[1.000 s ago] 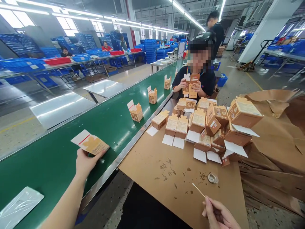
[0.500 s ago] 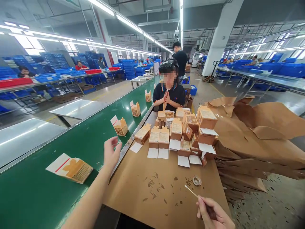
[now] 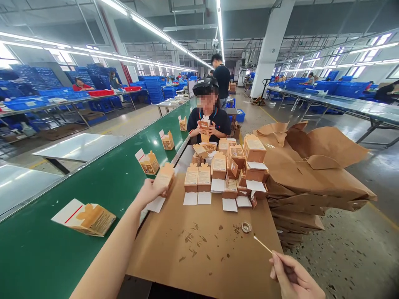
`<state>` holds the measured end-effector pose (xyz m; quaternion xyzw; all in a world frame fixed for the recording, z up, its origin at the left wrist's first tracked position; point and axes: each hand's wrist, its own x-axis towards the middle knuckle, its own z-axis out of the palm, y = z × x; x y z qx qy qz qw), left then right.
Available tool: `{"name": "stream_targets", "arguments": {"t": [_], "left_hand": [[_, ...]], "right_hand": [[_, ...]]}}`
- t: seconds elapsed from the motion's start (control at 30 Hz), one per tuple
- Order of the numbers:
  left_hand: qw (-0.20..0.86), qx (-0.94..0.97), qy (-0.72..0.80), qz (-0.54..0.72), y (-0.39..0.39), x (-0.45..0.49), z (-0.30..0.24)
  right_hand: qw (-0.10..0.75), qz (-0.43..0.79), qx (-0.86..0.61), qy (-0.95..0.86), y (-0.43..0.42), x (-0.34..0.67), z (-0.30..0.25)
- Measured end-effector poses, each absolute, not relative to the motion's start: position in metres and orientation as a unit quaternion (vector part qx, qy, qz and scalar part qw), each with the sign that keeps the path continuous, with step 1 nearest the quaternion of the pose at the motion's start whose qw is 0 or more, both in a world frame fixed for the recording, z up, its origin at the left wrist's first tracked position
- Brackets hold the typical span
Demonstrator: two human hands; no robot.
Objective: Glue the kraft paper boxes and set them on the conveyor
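Observation:
My left hand (image 3: 149, 192) is closed on the near side of a small brown cardboard box (image 3: 164, 177) at the belt's edge; its white flap hangs toward me. Between thumb and fingers of my right hand (image 3: 288, 268), a cotton swab (image 3: 262, 243) points up and left. Just beyond its tip sits a small round clear dish (image 3: 246, 226) with dark specks beside it. Similar boxes are piled ahead, two side by side (image 3: 197, 180) at the pile's left. On the green belt, another box (image 3: 93, 218) lies tilted left of my forearm.
Several boxes (image 3: 149, 162) stand along the green conveyor belt (image 3: 34, 245). Brown cardboard (image 3: 174, 257) with dark smears covers the table. Stacked brown paper sheets (image 3: 314, 174) bulge at the right. Across the pile a seated co-worker (image 3: 208, 120) holds a box in both hands.
My left hand has moved forward and gripped the box at the table's left edge, which now stands apart from the pile. The co-worker's hands have lowered, and a box shows in them.

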<state>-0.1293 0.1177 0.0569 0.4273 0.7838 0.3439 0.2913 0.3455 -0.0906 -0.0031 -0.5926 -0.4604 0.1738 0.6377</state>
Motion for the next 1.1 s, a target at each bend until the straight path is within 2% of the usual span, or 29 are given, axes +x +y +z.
{"name": "stream_targets", "arguments": {"t": [0.17,0.3,0.43,0.63,0.77,0.87,0.97,1.1], "left_hand": [[0.452,0.340,0.622,0.541,0.030,-0.118,0.033],[0.568,0.297,0.558,0.528,-0.017,-0.057,0.008],[0.637,0.310,0.523,0.474,-0.023,-0.009,-0.010],[0.625,0.395,0.513,0.437,-0.004,0.002,-0.013],[0.614,0.407,0.526,0.424,0.004,0.002,-0.016],[0.614,0.405,0.529,0.422,0.005,0.006,-0.021],[0.611,0.400,0.530,0.431,0.004,0.009,-0.024],[0.610,0.407,0.523,0.435,0.002,0.011,-0.026]], "right_hand": [[0.572,0.088,-0.610,-0.541,-0.072,0.363,-0.005],[0.542,0.045,-0.601,-0.586,-0.055,0.356,-0.010],[0.520,0.060,-0.587,-0.618,-0.042,0.352,-0.018],[0.510,0.073,-0.581,-0.630,-0.036,0.355,-0.019],[0.535,0.070,-0.573,-0.617,-0.052,0.345,-0.013],[0.546,0.120,-0.545,-0.625,-0.068,0.317,-0.012],[0.525,0.191,-0.502,-0.660,-0.080,0.279,-0.019],[0.504,0.224,-0.470,-0.689,-0.081,0.246,-0.033]]}}
